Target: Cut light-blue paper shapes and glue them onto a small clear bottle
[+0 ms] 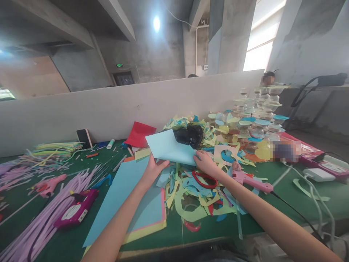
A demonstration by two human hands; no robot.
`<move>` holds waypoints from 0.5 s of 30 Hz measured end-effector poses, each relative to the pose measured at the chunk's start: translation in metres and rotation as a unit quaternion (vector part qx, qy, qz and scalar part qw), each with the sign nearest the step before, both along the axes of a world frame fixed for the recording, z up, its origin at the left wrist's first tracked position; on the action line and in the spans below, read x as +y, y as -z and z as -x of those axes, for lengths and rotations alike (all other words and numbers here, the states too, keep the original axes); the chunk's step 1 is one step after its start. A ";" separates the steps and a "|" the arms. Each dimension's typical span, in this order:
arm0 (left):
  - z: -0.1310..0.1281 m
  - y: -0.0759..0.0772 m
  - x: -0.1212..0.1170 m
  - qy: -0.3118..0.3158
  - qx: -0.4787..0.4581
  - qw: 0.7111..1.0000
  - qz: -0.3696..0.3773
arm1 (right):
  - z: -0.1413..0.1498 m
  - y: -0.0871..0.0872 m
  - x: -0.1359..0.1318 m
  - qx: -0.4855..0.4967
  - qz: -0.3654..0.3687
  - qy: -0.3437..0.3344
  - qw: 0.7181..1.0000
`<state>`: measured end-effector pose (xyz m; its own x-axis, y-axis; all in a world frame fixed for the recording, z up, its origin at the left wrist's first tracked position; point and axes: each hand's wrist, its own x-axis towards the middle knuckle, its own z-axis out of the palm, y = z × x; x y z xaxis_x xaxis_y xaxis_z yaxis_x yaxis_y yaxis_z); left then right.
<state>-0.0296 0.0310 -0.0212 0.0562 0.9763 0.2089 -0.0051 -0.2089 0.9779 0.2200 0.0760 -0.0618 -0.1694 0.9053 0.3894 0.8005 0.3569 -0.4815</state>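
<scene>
Paper work on a green tabletop (207, 228). The broad stack of coloured sheets (125, 189), blue uppermost with pink and yellow edges beneath, lies at centre left; its top sheet looks largely whole, so much stock appears to be left. The heap of cut scraps (188, 215), with curved offcuts and holed remnants, suggests that considerable cutting is done. The light-blue sheet (169, 147) is raised between both hands, above the upper end of the stack and the scraps; whether it is finished cannot be told. The left hand (155, 169) holds its lower left edge, thumb spread well away from the fingers; the right hand (205, 162) pinches its right end, fingers nearly closed. A pink glue gun (253, 181) lies beside the right forearm, and a red handle (209, 187), probably of scissors, lies just below the right hand. Hidden or indistinct: some left fingertips behind the sheet, any blades beyond the handle, and a pixelated patch at right.
</scene>
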 end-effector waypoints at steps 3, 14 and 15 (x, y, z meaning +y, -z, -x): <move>-0.001 -0.002 -0.001 -0.013 0.020 1.000 -0.014 | -0.001 0.002 0.003 -0.011 -0.009 0.009 1.000; -0.001 0.001 0.002 -0.030 0.003 1.000 0.005 | -0.009 0.000 0.011 -0.044 -0.002 -0.021 0.999; -0.001 0.002 0.004 -0.031 -0.003 1.000 0.005 | -0.010 -0.001 0.010 -0.043 -0.002 -0.018 0.999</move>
<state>-0.0286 0.0346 -0.0228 -0.0057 0.9800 0.1988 0.0011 -0.1988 0.9800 0.2296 0.0864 -0.0609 -0.2355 0.8963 0.3758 0.8249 0.3888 -0.4103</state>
